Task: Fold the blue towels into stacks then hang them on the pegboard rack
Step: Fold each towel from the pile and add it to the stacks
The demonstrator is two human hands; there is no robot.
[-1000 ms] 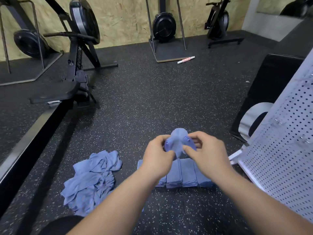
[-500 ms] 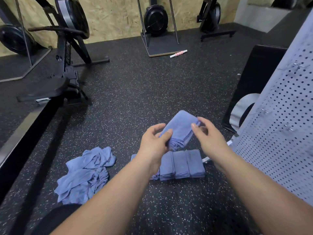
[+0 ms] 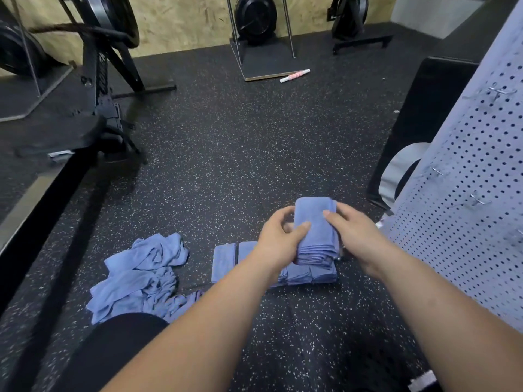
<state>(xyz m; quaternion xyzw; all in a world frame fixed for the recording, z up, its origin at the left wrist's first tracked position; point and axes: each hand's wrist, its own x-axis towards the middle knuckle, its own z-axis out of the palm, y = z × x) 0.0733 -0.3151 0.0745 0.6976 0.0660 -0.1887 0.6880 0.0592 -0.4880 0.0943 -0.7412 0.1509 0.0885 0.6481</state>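
Both hands are on one piece. The left hand (image 3: 278, 239) grips the folded towel (image 3: 315, 222) by its left edge, thumb laid across the top face and fingers curled round the side. The right hand (image 3: 356, 236) grips the opposite edge the same way, thumb on top, with its fingers hidden behind the cloth. We see the bundle held between the hands, clear of the floor (image 3: 226, 165), its layered edges facing us.

Directly beneath the hands, and running out past the left wrist, lies the row of folded towels (image 3: 223, 261), side by side on the floor. Further out beyond the left forearm is the heap of loose towels (image 3: 141, 275), crumpled and unfolded. Off the right hand stands the pegboard rack (image 3: 467, 207), near but apart from it; its pegs (image 3: 478, 199) carry nothing that we can see.

We judge the step to be the close of one fold: the bundle squared up and ready to be placed. The folding stage looks partly done, with the heap left to work and nothing hung.

Next move, as we read it: lower the bundle into the row under the hands, keeping pressure on both edges so the layers don't spring open, let go only once it sits flat, then send the left hand out to the heap.
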